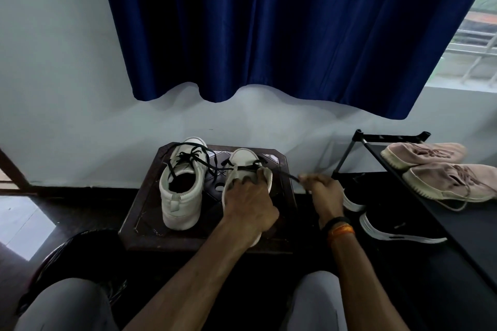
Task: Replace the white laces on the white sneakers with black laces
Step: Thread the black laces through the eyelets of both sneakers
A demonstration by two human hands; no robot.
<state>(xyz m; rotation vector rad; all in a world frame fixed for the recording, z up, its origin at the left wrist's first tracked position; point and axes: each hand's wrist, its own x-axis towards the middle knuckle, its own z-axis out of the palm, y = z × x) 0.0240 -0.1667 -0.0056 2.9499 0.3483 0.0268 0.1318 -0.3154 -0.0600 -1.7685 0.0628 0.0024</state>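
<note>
Nearest me, my left hand (248,200) gripped the right sneaker (246,169) on the surface (145,212) while my right hand (321,191) pinched its black lace (285,175) taut — left sneaker (180,185) looked laced, this one barely begun.

Left of the left hand (248,203) stands a laced sneaker (181,185); right of the right hand (324,191), a shoe rack (419,196) crowds close.

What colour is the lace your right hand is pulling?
Black. The lace runs taut from the sneaker to the right hand, clearest in the head view.
</note>
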